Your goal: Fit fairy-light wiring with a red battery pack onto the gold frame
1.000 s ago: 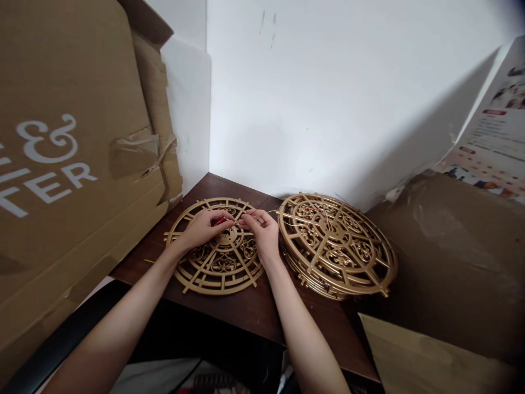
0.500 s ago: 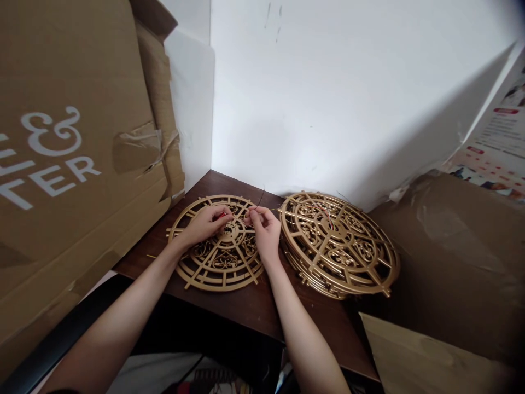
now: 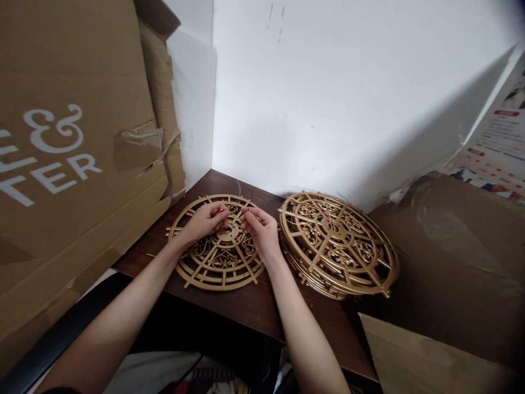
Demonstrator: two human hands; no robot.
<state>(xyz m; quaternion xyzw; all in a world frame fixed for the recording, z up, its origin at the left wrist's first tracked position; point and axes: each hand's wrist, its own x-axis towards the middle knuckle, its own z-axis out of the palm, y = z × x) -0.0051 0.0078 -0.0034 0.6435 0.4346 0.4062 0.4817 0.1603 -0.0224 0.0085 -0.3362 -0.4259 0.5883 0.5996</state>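
A round gold openwork disc (image 3: 225,284) lies flat on the dark brown table. Above its upper left part is my left hand (image 3: 206,221), its fingers closed on a small red object (image 3: 220,211) that is mostly hidden. My right hand (image 3: 261,229) is pinched over the disc's upper right part, with thin dark wire at its fingertips. The two hands are close together, a small gap between them, on either side of the disc's centre ring.
Right of the disc stands a stack of similar gold discs (image 3: 336,254), with thin red and white wires on top. Cardboard boxes rise at the left (image 3: 82,219) and right (image 3: 451,262). A white wall (image 3: 311,98) is behind the table (image 3: 246,306).
My right hand has moved slightly left, nearer to my left hand, and the thin wire at its fingertips has shifted left. My left hand has drawn back slightly to the left.
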